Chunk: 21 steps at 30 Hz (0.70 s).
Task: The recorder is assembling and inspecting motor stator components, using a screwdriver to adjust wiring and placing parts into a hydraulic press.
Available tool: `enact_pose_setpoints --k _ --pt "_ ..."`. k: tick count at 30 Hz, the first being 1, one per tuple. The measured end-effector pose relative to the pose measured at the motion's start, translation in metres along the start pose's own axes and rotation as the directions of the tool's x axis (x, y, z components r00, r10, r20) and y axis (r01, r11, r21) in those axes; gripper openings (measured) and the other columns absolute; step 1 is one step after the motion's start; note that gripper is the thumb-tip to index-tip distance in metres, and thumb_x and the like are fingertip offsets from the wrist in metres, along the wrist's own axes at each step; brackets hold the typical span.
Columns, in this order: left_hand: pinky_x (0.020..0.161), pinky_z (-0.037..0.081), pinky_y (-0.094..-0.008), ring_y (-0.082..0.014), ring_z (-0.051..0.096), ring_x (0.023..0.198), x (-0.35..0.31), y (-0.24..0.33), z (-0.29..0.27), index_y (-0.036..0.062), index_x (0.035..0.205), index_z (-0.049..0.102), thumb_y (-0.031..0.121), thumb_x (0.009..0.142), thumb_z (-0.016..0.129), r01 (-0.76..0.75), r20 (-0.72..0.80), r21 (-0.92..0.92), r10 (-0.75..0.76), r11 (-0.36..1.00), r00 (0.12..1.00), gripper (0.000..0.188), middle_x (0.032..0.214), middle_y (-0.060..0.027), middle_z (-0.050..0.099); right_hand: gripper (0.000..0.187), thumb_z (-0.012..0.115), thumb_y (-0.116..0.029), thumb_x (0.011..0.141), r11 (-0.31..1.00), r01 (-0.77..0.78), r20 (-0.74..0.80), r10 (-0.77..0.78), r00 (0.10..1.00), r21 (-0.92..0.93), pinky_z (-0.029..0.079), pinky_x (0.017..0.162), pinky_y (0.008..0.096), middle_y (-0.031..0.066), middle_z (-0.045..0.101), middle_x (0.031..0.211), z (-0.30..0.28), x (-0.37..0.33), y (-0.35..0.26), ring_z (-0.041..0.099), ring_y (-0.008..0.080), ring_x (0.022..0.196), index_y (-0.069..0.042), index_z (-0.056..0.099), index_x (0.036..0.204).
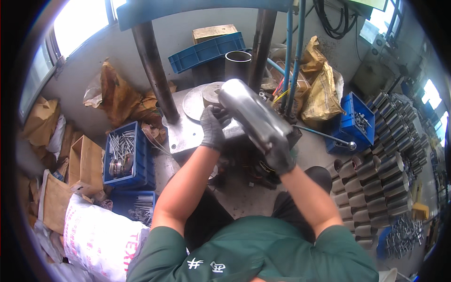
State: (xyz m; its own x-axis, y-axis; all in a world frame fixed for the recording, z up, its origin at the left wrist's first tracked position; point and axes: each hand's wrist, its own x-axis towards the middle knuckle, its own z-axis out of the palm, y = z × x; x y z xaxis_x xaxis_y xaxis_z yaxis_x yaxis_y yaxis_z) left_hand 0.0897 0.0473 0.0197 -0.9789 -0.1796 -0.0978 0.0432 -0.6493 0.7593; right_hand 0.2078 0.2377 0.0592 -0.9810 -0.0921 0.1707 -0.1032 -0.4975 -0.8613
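A shiny metal cylinder (256, 113) is held tilted in front of me, its far end over the press's metal base plate (188, 134). My right hand (280, 157), in a dark glove, grips its near end. My left hand (213, 127), also gloved, is beside the far end with its fingers apart and slightly bent; whether the fingertips touch the metal cannot be made out. Just beyond that hand, a round metal disc (191, 105) lies on the plate, partly covered by the cylinder.
Steel posts (157, 70) flank the plate, and a ball-ended lever (324, 136) sticks out at right. Blue bins of metal parts stand left (135, 160) and right (345, 122). Stacked metal tubes (371, 188) fill the right side. A white sack (98, 235) lies lower left.
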Motion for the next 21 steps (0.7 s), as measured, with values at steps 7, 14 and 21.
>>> enact_pose_setpoints --k 7,14,21 --pt "0.09 0.053 -0.0312 -0.0169 0.066 0.099 0.001 0.031 -0.032 0.0001 0.125 0.059 0.01 0.1 0.061 -0.53 0.258 0.506 0.467 0.681 0.846 0.027 0.116 -0.011 0.068 0.08 0.06 -0.009 0.069 0.775 -0.174 -0.115 0.303 0.946 0.608 0.054 0.107 0.0453 0.0243 0.059 0.134 -0.021 -0.07 0.022 0.063 0.0382 0.122 0.005 0.043 0.146" --pt "0.095 0.052 -0.0441 -0.0374 0.07 0.1 0.051 -0.025 0.026 0.0031 0.12 0.065 0.032 0.1 0.062 -0.498 0.472 0.855 0.179 0.146 0.863 0.035 0.105 -0.0226 0.073 0.062 0.065 -0.006 0.071 0.762 -0.241 -0.223 0.449 0.865 0.601 0.052 0.099 0.0328 0.0173 0.062 0.121 -0.027 -0.066 -0.008 0.067 0.0305 0.103 0.006 0.05 0.13" --pt "0.116 0.035 -0.0414 -0.0334 0.05 0.133 0.122 -0.043 0.022 0.0126 0.14 0.058 0.041 0.101 0.053 -0.532 0.556 0.798 0.004 -0.284 0.831 0.048 0.138 -0.0175 0.059 0.046 0.063 -0.021 0.071 0.655 -0.272 -0.083 0.456 0.886 0.705 0.044 0.098 0.0352 0.0101 0.064 0.114 -0.049 -0.042 0.032 0.057 0.0204 0.111 -0.002 0.067 0.113"
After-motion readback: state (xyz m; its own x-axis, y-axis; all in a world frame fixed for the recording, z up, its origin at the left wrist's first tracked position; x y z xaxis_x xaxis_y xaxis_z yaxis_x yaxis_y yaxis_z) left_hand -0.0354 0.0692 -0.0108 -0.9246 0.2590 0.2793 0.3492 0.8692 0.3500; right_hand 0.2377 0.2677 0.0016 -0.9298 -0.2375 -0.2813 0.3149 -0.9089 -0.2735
